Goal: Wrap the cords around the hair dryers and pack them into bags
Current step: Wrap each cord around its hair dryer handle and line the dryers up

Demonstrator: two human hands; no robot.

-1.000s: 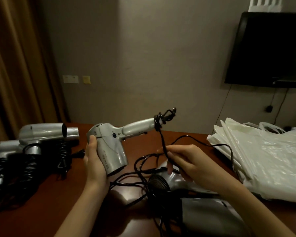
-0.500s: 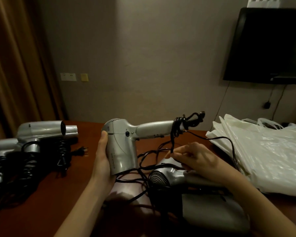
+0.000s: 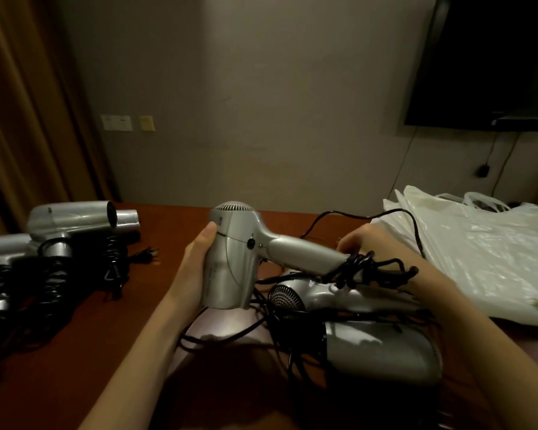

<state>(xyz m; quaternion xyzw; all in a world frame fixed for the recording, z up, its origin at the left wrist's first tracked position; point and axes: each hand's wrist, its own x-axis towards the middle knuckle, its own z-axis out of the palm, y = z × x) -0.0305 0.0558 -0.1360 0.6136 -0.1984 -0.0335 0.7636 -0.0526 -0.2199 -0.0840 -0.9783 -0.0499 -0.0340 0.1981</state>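
Dryer [image 3: 230, 262] sits barrel-down in the left hand's [image 3: 196, 262] grip above the tabletop [image 3: 90, 336], handle running rightward to the nearer right hand [image 3: 376, 246], which grips the cord [image 3: 364, 268] there.

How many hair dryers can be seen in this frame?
5, possibly more hidden. One is held by the left hand: held dryer. Two lie under it: front dryer, middle dryer. Two lie at table left: back-left dryer, edge dryer.
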